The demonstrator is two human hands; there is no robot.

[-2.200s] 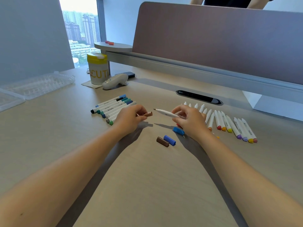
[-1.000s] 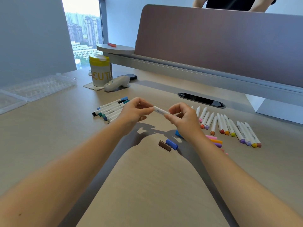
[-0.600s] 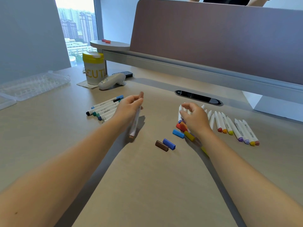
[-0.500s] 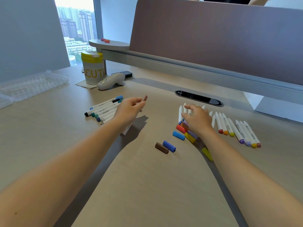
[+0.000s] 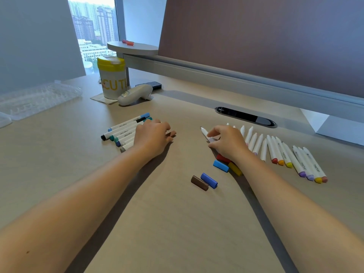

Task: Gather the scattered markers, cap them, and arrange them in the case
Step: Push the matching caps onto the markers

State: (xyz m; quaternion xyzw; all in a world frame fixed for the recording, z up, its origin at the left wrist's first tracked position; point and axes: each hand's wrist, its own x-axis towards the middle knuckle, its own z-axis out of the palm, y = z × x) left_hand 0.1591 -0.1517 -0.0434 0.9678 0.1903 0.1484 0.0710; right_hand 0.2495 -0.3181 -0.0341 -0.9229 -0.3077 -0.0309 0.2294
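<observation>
my left hand (image 5: 152, 137) lies palm down over the near end of the capped markers (image 5: 126, 131), fingers curled round a marker whose brown cap (image 5: 173, 133) pokes out past my fingertips; the body is hidden under my palm. my right hand (image 5: 228, 142) pinches a white marker (image 5: 205, 134) between thumb and fingers, its bare tip pointing away toward my left hand. just right of that hand the uncapped markers (image 5: 275, 148) lie in a row on the desk (image 5: 177, 223), tips away from me, coloured ends toward me. under my right wrist sit loose caps: red (image 5: 222, 159), light blue (image 5: 221, 166) and yellow (image 5: 234, 168). nearer me, between my forearms, a brown cap (image 5: 199, 183) and a blue cap (image 5: 209, 180) lie side by side, touching. the clear case (image 5: 37, 97) lies open far off to the left of my left hand.
</observation>
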